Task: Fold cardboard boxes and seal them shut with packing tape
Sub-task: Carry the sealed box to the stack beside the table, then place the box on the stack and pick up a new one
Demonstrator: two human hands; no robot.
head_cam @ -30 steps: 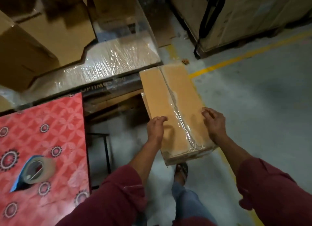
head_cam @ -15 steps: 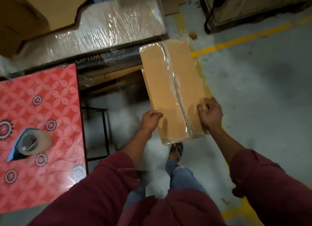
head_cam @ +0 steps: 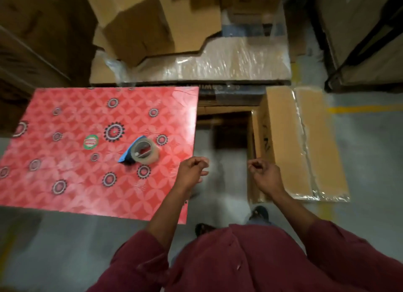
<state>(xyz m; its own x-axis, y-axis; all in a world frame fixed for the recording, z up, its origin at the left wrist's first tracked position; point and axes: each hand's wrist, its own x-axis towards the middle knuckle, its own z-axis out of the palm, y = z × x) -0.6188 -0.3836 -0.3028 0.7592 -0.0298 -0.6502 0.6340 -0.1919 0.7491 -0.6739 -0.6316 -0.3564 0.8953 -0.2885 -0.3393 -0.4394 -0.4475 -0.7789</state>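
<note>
Warehouse floor, stacked cardboard behind; red patterned desk (head_cam: 65, 160) at left carrying tape roll (head_cam: 142, 151) and a round green-red sticker (head_cam: 91, 141), writing unreadable. Taped box (head_cam: 298, 143) on floor at right, long axis running away, just beside right hand (head_cam: 265, 175). Left hand (head_cam: 192, 171) nearer the roll, up-left of it; both hands loosely curled, holding nothing.

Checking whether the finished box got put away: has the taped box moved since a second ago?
Yes. The taped box was held up in both hands; now it rests low on the right, beside the wrapped cardboard stack, and both hands have let go.
</note>
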